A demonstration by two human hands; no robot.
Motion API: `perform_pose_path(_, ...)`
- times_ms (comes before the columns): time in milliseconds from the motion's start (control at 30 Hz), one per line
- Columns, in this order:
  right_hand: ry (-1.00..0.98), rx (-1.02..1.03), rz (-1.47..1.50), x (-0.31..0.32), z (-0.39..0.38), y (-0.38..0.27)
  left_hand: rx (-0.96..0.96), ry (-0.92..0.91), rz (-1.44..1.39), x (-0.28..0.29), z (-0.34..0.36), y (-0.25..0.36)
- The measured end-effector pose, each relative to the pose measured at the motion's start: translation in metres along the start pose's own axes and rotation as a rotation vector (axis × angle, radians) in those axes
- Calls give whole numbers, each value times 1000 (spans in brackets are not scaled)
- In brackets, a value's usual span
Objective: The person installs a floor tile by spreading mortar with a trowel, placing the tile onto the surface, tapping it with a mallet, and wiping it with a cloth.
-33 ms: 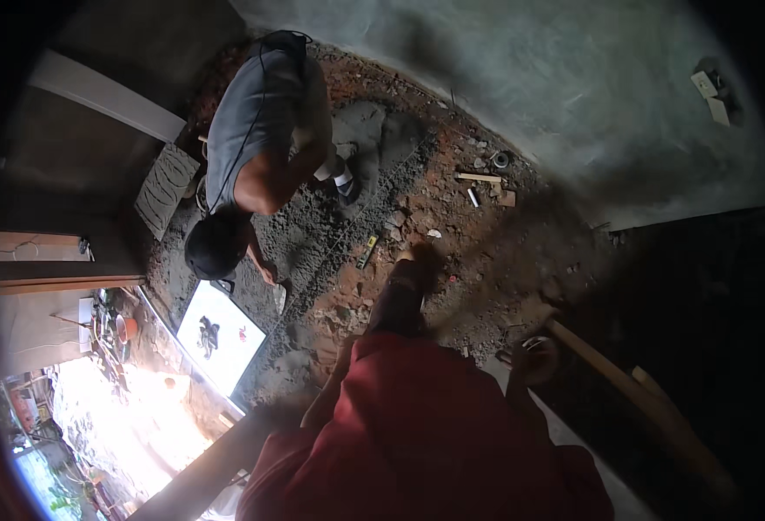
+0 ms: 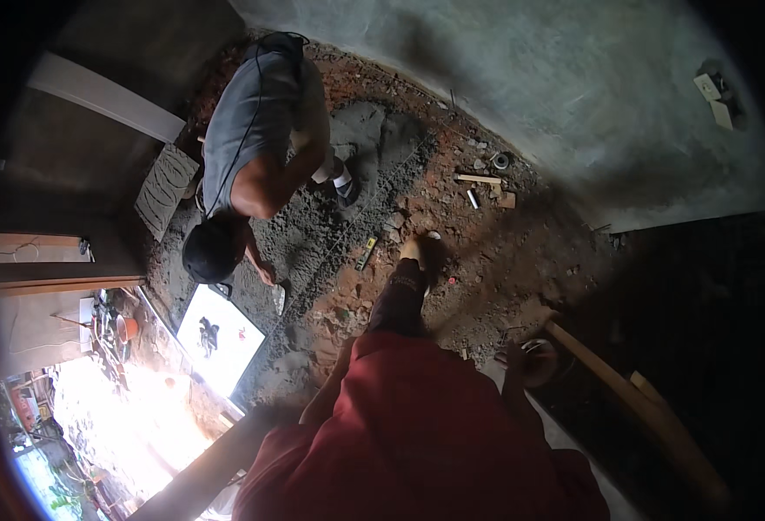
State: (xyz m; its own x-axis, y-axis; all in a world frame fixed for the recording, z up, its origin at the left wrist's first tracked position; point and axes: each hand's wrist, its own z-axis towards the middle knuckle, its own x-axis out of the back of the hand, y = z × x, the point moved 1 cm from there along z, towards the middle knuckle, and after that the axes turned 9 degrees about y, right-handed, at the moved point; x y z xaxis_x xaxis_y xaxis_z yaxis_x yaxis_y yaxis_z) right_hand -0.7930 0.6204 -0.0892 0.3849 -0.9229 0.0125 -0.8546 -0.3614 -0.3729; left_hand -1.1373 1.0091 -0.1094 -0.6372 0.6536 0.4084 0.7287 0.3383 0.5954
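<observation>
My left hand (image 2: 343,352) hangs beside my red shirt, its fingers mostly hidden. My right hand (image 2: 511,356) is low on the other side, beside a dim round object (image 2: 540,366); its grip is unclear. My foot (image 2: 412,252) rests on rubble, right of a yellow level (image 2: 366,253). Ahead at left, a co-worker (image 2: 261,139) bends over, a hand (image 2: 267,273) at a trowel (image 2: 279,298) on grey wet mortar (image 2: 295,243). A white board (image 2: 226,356) with a dark shape lies below that trowel.
A grey wall (image 2: 573,87) edges the rubble floor, where wood offcuts (image 2: 480,178) and a roll (image 2: 500,161) lie. Long planks (image 2: 591,356) lie at right in shadow. A bright doorway (image 2: 122,408) with clutter is at lower left, and a scored grey slab (image 2: 163,191) at left.
My foot is slightly farther forward and more visible. My right hand has shifted a little to the left. The co-worker's head has moved slightly.
</observation>
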Motion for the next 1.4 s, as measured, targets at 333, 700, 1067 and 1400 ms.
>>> perform_pose_path(333, 348, 660, 352, -40, 120, -437, -672, -157, 852, -77, 190, 152)
perform_pose_path(700, 538, 754, 662, -70, 49, -876, -531, 168, -157, -59, 171, 554)
perform_pose_path(1067, 1252, 1758, -620, -27, 106, -859, 192, 341, -423, -58, 172, 319)
perform_pose_path(1400, 1429, 610, -729, -171, 325, -718, 498, 731, -1135, -79, 160, 397)
